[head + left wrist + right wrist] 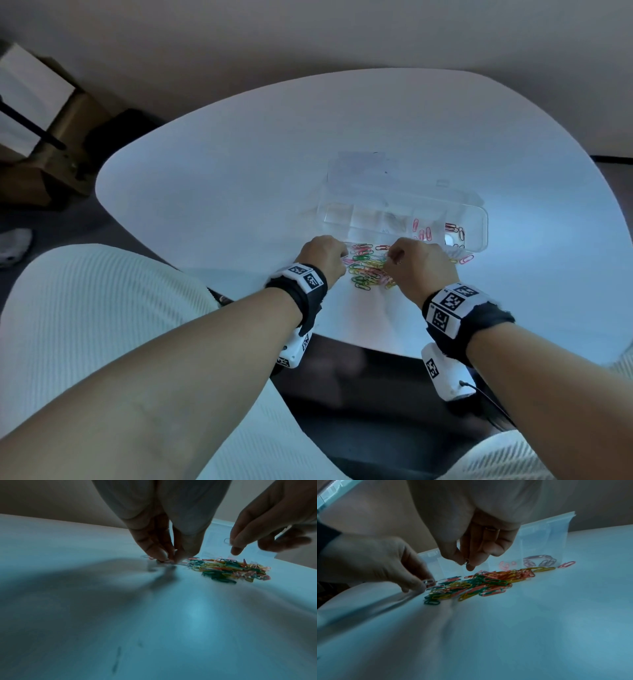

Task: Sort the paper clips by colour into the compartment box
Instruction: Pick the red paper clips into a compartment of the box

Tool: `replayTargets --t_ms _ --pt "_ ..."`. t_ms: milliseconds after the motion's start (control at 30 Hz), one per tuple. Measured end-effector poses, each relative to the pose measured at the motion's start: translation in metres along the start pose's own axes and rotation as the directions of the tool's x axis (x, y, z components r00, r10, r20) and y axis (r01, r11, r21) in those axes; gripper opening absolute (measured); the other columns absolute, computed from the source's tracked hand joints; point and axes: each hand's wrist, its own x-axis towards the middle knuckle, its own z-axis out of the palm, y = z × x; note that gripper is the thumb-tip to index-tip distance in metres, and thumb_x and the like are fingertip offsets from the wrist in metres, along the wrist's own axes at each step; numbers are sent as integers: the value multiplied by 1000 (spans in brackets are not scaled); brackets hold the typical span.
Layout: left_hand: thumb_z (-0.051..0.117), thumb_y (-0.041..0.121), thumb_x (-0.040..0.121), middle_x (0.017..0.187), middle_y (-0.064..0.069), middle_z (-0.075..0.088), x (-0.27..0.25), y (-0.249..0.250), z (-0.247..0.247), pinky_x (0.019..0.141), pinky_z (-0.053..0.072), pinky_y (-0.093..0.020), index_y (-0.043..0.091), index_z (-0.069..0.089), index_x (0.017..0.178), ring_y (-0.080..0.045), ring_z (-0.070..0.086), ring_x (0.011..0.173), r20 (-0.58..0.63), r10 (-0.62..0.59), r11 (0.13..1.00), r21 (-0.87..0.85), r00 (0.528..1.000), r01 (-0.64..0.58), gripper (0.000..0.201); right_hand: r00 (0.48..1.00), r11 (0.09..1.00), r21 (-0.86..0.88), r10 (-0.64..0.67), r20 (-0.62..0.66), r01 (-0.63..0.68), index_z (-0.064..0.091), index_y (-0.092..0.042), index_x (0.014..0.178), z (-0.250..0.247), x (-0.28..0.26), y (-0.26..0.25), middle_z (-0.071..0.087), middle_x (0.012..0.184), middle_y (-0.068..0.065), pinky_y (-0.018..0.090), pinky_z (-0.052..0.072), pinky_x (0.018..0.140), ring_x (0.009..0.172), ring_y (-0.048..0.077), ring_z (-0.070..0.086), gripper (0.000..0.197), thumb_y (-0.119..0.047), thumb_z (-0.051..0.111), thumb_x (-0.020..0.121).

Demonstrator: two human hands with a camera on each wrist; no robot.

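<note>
Both bare forearms reach forward side by side, each wrist wrapped in a black band. The left hand (322,255) angles down with fingertips (161,555) bunched together, pinching at the surface. The right hand (419,265) hangs a little higher, thumb and forefinger (469,561) closed on something small; the other fingers curl.

Bare bench (222,178) lies left of the open box (483,222); the clip pile (368,269) lies just before it.
</note>
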Motion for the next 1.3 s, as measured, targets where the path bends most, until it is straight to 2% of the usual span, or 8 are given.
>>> replayTargets --t_ms 100,267,500,733,800,933,1067,1300 --pt "53 9 91 110 -9 68 1 -1 1 83 46 -30 10 71 108 -29 61 102 -10 -2 1000 4 1000 2 25 1000 1000 11 2 25 -2 69 -25 85 -2 -4 4 70 80 -3 29 53 62 75 22 65 10 -24 59 86" --pt "54 14 92 106 -11 70 0 0 -1 84 50 -33 7 72 104 -29 63 98 -7 -22 999 28 1000 22 22 989 998 28 -62 135 59 67 -25 80 11 -6 -6 67 80 -5 29 50 64 78 18 62 5 -27 66 84" --pt "63 15 85 105 -8 71 -6 -4 -1 78 48 -27 13 72 97 -27 64 99 -17 -163 984 -79 986 161 15 983 992 -54 -102 152 112 65 -23 88 31 -5 -25 65 85 3 32 53 64 76 25 61 6 -29 62 87" --pt "61 13 84 97 -7 72 -12 -3 -7 75 50 -26 15 72 89 -27 65 93 -33 -162 978 -139 986 156 12 992 988 152 15 127 -35 67 -21 84 26 2 -14 68 85 0 32 52 70 82 21 63 2 -19 67 84" --pt "64 15 85 99 -6 73 -11 -2 -9 77 51 -26 13 74 93 -25 66 93 -57 -162 971 -185 985 149 13 986 927 349 99 136 -141 70 -21 90 20 3 -6 69 82 -2 28 53 71 77 17 65 12 -19 75 80" --pt "73 19 83 97 -4 74 -12 2 -12 81 52 -26 13 76 93 -20 67 92 -70 -143 948 -298 987 116 12 969 709 660 168 182 -247 72 -15 96 6 0 6 66 67 -6 8 42 46 46 -1 57 21 -9 78 77" --pt "76 20 80 89 -1 74 -13 8 -10 83 54 -27 16 77 87 -17 67 87 -76 -120 932 -352 990 86 8 944 559 761 221 246 -329 75 -3 95 -1 1 13 58 48 -6 17 32 38 34 5 42 16 -6 75 79" --pt "77 19 79 88 -2 74 -15 13 -11 86 54 -31 15 77 86 -17 67 86 -94 -104 928 -368 990 62 8 952 610 732 226 205 -302 76 -7 82 -7 0 11 57 41 -13 12 32 35 32 0 44 10 -9 80 74"
